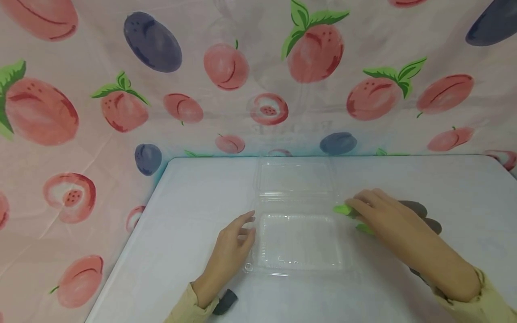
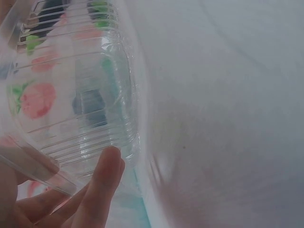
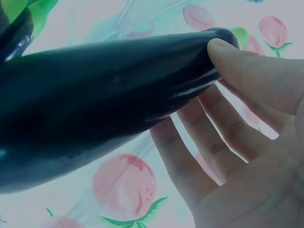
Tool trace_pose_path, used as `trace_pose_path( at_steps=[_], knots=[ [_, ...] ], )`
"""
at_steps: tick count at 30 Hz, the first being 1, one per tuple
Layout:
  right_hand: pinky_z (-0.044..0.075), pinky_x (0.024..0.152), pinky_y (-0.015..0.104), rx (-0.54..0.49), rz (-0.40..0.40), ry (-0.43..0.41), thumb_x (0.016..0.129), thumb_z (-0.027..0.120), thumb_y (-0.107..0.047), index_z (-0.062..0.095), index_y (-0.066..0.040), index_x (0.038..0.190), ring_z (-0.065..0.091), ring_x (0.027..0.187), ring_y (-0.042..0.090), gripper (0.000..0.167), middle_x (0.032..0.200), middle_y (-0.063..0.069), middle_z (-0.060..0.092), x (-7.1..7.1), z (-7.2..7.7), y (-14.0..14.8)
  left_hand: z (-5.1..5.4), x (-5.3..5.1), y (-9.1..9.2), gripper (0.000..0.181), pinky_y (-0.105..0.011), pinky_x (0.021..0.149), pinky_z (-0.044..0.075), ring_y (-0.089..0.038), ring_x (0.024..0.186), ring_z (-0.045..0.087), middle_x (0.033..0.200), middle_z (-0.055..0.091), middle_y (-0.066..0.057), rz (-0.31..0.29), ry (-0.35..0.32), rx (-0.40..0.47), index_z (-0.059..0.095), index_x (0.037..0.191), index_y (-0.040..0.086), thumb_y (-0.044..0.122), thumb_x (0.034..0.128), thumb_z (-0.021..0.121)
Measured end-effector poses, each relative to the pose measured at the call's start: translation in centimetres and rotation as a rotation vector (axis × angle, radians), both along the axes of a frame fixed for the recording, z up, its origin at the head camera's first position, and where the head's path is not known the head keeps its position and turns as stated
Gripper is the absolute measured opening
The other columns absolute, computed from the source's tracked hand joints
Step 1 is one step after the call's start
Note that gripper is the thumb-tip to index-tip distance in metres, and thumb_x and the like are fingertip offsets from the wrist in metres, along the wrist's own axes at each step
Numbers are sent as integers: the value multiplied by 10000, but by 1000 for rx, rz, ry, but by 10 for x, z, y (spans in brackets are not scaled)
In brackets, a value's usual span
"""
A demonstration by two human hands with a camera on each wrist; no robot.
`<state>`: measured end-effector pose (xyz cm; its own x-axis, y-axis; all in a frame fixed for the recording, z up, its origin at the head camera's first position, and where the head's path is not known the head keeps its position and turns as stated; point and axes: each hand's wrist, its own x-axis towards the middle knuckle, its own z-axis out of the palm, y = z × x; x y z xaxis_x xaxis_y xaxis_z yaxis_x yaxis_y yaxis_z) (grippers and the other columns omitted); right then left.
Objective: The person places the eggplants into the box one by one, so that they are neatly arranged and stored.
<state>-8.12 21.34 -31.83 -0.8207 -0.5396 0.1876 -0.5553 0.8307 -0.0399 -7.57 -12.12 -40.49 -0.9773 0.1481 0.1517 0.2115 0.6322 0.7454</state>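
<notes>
A clear plastic clamshell container (image 1: 300,269) lies opened out on the white table, its lid (image 1: 296,195) folded back at the far side. At the left edge of its base, my left hand (image 1: 232,244) holds the rim, which passes between thumb and fingers in the left wrist view. To the right of the container, my right hand (image 1: 381,213) grips a dark, glossy eggplant (image 3: 109,90) near its green stem end. A second eggplant (image 1: 434,225) with a green stem (image 1: 365,229) is close beside it, partly hidden by the hand.
The white table (image 1: 194,193) ends at a hanging cloth (image 1: 242,103) printed with fruit, behind and to the left. Under the left wrist a small black device (image 1: 226,301) shows.
</notes>
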Motion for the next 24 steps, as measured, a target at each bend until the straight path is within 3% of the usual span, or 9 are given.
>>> trace_pose_path(
  at_steps=[9, 16, 24],
  knots=[
    [570, 887, 482, 18, 7, -22, 784, 827, -68, 637, -79, 1244, 594, 1106, 282, 498, 1165, 92, 632, -1, 1, -8, -1, -1, 0, 416, -250, 783, 595, -196, 975, 698, 1268, 659, -97, -3, 12, 3, 540, 1393, 70, 105, 982, 592],
    [583, 864, 450, -14, 44, 16, 779, 821, -31, 653, -63, 1206, 607, 1067, 266, 460, 1120, 91, 640, -4, -3, -13, -2, 0, -1, 428, -245, 784, 595, -185, 975, 698, 1272, 655, -93, -9, 5, 21, 533, 1404, 72, 113, 982, 594],
    [567, 917, 448, -45, 71, -4, 826, 773, -7, 652, -77, 1220, 592, 1120, 249, 418, 1161, 73, 630, -9, -1, -29, 0, 0, -1, 434, -215, 794, 584, -150, 984, 694, 1280, 653, -62, -1, -8, 26, 530, 1414, 93, 138, 986, 589]
  ],
)
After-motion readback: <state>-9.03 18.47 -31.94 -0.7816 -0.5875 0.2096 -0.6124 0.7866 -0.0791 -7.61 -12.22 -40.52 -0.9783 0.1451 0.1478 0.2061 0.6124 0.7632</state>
